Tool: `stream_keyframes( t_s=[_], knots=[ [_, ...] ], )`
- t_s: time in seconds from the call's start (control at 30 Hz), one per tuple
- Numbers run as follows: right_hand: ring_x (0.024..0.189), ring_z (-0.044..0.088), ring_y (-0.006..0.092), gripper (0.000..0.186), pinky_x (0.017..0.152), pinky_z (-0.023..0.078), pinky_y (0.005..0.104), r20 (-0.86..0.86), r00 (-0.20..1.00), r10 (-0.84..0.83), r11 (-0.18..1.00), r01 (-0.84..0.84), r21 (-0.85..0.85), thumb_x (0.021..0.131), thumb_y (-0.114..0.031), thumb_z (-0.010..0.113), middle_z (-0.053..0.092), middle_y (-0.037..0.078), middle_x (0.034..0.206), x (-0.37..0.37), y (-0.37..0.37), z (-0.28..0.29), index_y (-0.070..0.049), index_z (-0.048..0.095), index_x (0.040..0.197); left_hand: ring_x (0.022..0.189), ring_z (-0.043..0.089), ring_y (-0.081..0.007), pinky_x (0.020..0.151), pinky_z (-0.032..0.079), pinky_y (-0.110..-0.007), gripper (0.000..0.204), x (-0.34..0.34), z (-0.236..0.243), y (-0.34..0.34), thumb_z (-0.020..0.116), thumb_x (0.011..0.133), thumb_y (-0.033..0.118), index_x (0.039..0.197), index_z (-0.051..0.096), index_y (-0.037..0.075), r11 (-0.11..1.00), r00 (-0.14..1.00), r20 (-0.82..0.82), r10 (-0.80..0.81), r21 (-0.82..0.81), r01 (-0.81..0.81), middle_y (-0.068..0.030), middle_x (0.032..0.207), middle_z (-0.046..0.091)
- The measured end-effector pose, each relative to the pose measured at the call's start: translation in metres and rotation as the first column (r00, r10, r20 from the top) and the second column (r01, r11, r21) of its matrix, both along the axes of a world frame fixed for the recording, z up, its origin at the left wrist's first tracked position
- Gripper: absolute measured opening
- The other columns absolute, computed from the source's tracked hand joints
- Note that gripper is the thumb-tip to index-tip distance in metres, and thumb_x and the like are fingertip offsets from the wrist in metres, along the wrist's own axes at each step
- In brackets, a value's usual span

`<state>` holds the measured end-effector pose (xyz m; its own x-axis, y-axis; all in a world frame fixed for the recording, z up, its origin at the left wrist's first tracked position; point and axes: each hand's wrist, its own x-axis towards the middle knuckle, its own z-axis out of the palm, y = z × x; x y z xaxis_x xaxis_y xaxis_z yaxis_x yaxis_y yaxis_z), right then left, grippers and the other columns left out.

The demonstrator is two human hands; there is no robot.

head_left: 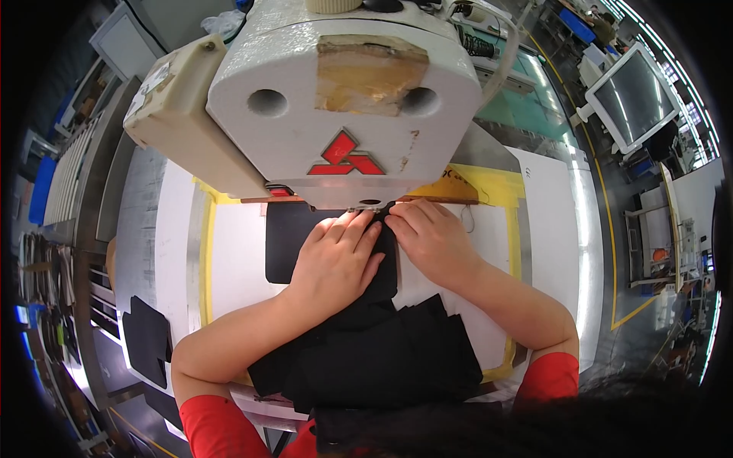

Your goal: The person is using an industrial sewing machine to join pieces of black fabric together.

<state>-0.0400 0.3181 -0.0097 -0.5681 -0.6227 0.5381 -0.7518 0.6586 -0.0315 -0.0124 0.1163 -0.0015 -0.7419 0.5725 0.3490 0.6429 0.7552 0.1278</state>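
Observation:
Beneath the white sewing machine head (259, 137) lies a rounded black fabric piece (286, 244), its far edge at the presser foot (366, 208). My left hand (336, 259) rests on this piece, fingers extended and reaching toward the foot, thumb angled inward. Just right of the foot, my right hand (431, 240) has its fingertips pinched at the fabric's edge; what lies under them is partly hidden. Nearer me, a pile of black fabric pieces (382, 355) spreads over the white work surface (237, 252) below both wrists.
Yellow tape (206, 275) borders the work surface. At the lower left, more black pieces (145, 340) lie beside it. A beige box (168, 99) is attached to the machine's left. A monitor (634, 95) stands at the upper right, with another person (599, 27) beyond.

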Motion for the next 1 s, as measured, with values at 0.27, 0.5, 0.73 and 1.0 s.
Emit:
stream_keyframes(
  t_s=[0.27,0.5,0.73,1.0],
  knots=[
    [0.096,0.062,0.0222,0.024,0.08,0.053,0.0334,0.048,0.998,-0.044,0.998,0.042,0.043,0.074,-0.009,0.066,0.061,0.007,0.101,0.002,-0.002,-0.002,-0.001,0.066,0.096,0.122,0.054,-0.0286,0.101,0.04,-0.04,0.051,0.002,-0.002,0.001,0.067,0.085,0.028,0.127,0.058,0.002,0.999,1.0,0.013,-0.019,-0.043,0.02,-0.0125,0.138,0.053],
    [0.098,0.061,0.022,0.022,0.082,0.052,0.0344,-0.019,1.0,-0.014,1.0,0.014,0.014,0.075,-0.009,0.066,0.063,0.006,0.107,-0.001,-0.003,-0.005,-0.002,0.066,0.096,0.122,0.052,-0.0299,0.101,0.039,-0.04,0.056,0.001,-0.005,0.0,0.069,0.083,0.028,0.131,0.054,0.002,1.0,0.999,0.037,-0.018,-0.021,0.019,-0.0138,0.138,0.051],
    [0.101,0.06,0.0219,0.022,0.083,0.051,0.0351,0.008,1.0,-0.028,0.999,0.028,0.02,0.075,-0.008,0.065,0.062,0.006,0.11,-0.001,-0.001,-0.006,-0.002,0.066,0.096,0.119,0.051,-0.0327,0.101,0.038,-0.042,0.057,-0.002,-0.008,0.0,0.07,0.08,0.027,0.128,0.055,0.002,1.0,0.999,0.025,-0.02,0.022,0.02,-0.0146,0.137,0.052],
    [0.105,0.06,0.0227,0.028,0.087,0.049,0.0356,0.025,0.999,-0.024,0.997,0.022,0.079,0.078,-0.01,0.061,0.062,0.008,0.116,0.01,0.008,-0.009,-0.001,0.066,0.103,0.118,0.052,-0.0326,0.101,0.038,-0.042,0.057,-0.003,-0.013,0.003,0.07,0.079,0.027,0.128,0.055,0.002,1.0,0.999,0.022,-0.026,0.016,0.025,-0.015,0.139,0.051]
  ],
)
